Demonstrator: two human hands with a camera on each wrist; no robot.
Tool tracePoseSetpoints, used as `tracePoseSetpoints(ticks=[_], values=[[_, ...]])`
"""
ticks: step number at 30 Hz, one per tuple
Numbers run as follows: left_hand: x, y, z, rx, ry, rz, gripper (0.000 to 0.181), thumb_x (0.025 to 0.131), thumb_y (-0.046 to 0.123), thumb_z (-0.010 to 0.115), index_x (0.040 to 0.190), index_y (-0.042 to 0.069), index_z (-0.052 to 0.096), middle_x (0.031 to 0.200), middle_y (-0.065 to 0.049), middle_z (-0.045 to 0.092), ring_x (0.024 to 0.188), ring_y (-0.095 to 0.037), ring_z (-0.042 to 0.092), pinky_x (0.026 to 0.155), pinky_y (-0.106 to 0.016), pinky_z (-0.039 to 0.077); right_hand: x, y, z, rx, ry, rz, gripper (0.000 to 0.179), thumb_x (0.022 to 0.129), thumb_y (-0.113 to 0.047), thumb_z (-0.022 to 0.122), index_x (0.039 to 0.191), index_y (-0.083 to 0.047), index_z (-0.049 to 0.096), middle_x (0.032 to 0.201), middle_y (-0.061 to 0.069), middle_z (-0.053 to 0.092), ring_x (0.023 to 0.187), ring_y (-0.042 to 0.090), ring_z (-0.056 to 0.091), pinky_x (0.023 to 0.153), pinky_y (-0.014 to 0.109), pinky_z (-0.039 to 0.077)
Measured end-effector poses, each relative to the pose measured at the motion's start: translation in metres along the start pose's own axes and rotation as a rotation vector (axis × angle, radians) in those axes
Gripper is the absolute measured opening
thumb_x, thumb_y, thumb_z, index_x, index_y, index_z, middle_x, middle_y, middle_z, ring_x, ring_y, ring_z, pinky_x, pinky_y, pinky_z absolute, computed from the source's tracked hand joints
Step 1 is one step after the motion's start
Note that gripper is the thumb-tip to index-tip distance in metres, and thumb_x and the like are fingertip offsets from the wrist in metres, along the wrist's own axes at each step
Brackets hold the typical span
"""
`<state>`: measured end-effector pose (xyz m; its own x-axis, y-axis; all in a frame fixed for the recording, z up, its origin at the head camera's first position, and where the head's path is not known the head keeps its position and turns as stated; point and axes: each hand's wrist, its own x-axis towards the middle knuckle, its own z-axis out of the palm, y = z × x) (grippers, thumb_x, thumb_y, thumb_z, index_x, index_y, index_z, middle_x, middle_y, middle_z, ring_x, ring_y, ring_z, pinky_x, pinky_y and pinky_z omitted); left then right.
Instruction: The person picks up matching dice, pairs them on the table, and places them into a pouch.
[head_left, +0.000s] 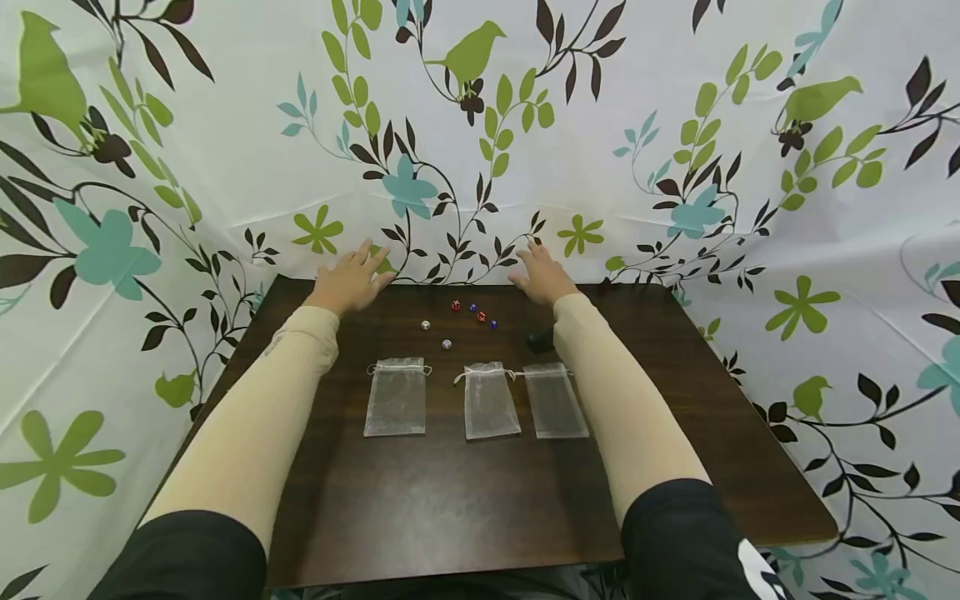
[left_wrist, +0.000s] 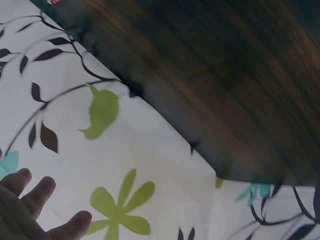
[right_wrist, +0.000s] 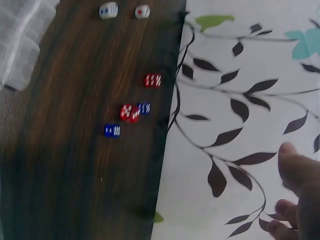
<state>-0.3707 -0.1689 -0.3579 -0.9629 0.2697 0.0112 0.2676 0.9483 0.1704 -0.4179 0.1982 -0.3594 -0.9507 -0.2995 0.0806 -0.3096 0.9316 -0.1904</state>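
Observation:
Both hands are held out over the far edge of the table with fingers spread and nothing in them. My left hand (head_left: 348, 280) is up at the back left, its fingers (left_wrist: 37, 196) showing in the left wrist view. At the back right is my right hand (head_left: 542, 276), partly visible in the right wrist view. Between and nearer than the hands lie two red dice (right_wrist: 153, 80), two blue dice (right_wrist: 112, 130) and two white dice (head_left: 425, 325). Closer to me are three sheer drawstring bags: a left bag (head_left: 396, 402), a middle bag (head_left: 491, 405) and a right bag (head_left: 556, 403).
The dark wooden table (head_left: 435, 517) meets a hanging cloth (head_left: 480, 192) with printed leaves and birds behind it and at the sides. A small black object (head_left: 538, 341) lies beside my right forearm, partly hidden by it.

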Motion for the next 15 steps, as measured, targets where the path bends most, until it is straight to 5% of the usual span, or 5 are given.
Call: tracePoseSetpoints(ticks=[5, 9, 12, 15], values=[[-0.004, 0.012, 0.006, -0.051, 0.034, 0.032, 0.065, 0.101, 0.055, 0.029, 0.156, 0.023, 0.015, 0.156, -0.017, 0.027, 0.137, -0.044, 0.032, 0.098, -0.07, 0.031, -0.018, -0.001, 0.005, 0.081, 0.013, 0.003, 0.05, 0.101, -0.038, 0.048, 0.141, -0.008, 0.045, 0.146, 0.012, 0.045, 0.131, 0.028, 0.045, 0.109, 0.045, 0.034], [-0.019, 0.03, 0.018, -0.078, 0.046, 0.062, 0.05, 0.101, 0.046, 0.041, 0.139, 0.014, 0.049, 0.126, -0.014, 0.062, 0.113, -0.039, 0.058, 0.088, -0.06, 0.045, -0.041, -0.008, 0.019, 0.067, -0.027, 0.043, 0.037, 0.101, -0.038, 0.049, 0.125, -0.011, 0.058, 0.119, 0.008, 0.064, 0.104, 0.025, 0.062, 0.09, 0.045, 0.048], [-0.032, 0.051, 0.033, -0.084, -0.004, 0.107, 0.04, 0.1, 0.044, 0.045, 0.121, 0.013, 0.062, 0.107, -0.009, 0.069, 0.097, -0.032, 0.065, 0.08, -0.056, 0.049, -0.063, -0.013, 0.033, 0.028, -0.16, 0.085, 0.035, 0.1, -0.039, 0.051, 0.115, -0.01, 0.063, 0.109, 0.007, 0.066, 0.094, 0.024, 0.064, 0.083, 0.043, 0.05], [-0.044, 0.076, 0.048, -0.093, -0.093, 0.144, 0.038, 0.099, 0.045, 0.048, 0.115, 0.015, 0.066, 0.107, -0.007, 0.069, 0.096, -0.03, 0.065, 0.079, -0.054, 0.05, -0.085, -0.021, 0.049, 0.03, -0.33, 0.127, 0.037, 0.099, -0.041, 0.053, 0.11, -0.008, 0.065, 0.1, 0.007, 0.068, 0.083, 0.021, 0.066, 0.076, 0.04, 0.053]])
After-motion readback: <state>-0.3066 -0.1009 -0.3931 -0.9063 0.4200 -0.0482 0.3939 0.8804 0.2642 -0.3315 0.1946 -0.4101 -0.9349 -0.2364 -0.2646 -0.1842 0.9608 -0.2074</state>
